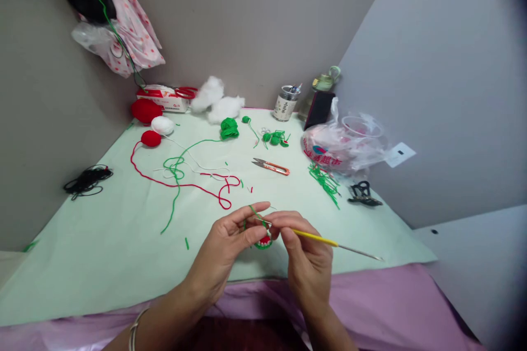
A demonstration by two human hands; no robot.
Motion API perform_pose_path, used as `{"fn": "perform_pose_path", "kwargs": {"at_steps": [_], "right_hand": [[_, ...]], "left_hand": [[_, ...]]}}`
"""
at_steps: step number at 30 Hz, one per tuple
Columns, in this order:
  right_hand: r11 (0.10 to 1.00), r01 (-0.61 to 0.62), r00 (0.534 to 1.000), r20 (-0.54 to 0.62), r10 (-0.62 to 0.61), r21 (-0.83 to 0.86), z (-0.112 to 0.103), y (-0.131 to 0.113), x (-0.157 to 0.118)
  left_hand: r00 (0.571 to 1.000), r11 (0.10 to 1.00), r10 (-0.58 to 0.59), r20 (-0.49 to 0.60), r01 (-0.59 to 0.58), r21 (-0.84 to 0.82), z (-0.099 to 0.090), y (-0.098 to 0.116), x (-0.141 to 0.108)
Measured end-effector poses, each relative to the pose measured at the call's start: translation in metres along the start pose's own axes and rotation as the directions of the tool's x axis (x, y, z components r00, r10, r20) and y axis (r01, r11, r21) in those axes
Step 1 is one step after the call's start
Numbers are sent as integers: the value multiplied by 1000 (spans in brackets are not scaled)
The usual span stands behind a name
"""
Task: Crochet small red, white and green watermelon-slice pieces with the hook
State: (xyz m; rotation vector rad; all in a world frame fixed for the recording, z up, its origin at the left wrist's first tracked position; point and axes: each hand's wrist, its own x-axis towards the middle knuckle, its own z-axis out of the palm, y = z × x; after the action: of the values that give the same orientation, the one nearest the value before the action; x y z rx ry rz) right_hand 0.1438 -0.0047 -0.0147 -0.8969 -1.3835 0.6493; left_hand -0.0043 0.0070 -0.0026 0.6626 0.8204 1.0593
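My left hand (230,238) pinches a small round crochet piece (264,241), red in the middle with a white ring and a green edge. Green yarn runs up over the left forefinger. In my right hand (307,255) is a crochet hook (315,237) with a yellow handle, its fingers closed around it. The hook's near tip meets the top of the piece, while its other metal end points out to the right. Fingers partly cover the piece, so I cannot tell whether the tip is inside a stitch.
Thread snips (270,166) lie ahead of my hands. Red yarn balls (151,138), a green yarn ball (229,128) and white stuffing (225,109) are at the back left. Rightward are green yarn scraps (324,184), a plastic bag (341,145) and a black claw clip (364,194). Black cord (88,182) lies far left.
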Motion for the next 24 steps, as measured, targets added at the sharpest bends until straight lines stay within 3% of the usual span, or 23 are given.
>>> {"fn": "perform_pose_path", "kwargs": {"at_steps": [2,4,7,10,14,18,24], "right_hand": [[982,99,995,35,-95,-159,-1,2,-4],[894,267,964,93,-251,-359,0,5,-9],[769,405,911,150,-383,-495,0,9,-15],[883,285,957,61,-283,-373,-4,8,-13],[998,13,994,-111,-19,-57,-11,1,-4],[981,-91,995,-34,98,171,-9,0,1],[971,-159,986,-11,164,180,-3,7,-2]], "left_hand": [[998,999,29,-49,-31,-26,3,-4,0],[996,997,30,-78,-35,-67,6,-7,-1],[997,983,-71,-11,68,-171,7,-10,0],[985,963,-151,79,165,-213,2,-5,2],[993,989,-119,14,120,-90,-6,5,3],[999,999,-41,29,42,-6,-3,6,-1],[998,998,-48,47,49,-27,2,1,-3]]}}
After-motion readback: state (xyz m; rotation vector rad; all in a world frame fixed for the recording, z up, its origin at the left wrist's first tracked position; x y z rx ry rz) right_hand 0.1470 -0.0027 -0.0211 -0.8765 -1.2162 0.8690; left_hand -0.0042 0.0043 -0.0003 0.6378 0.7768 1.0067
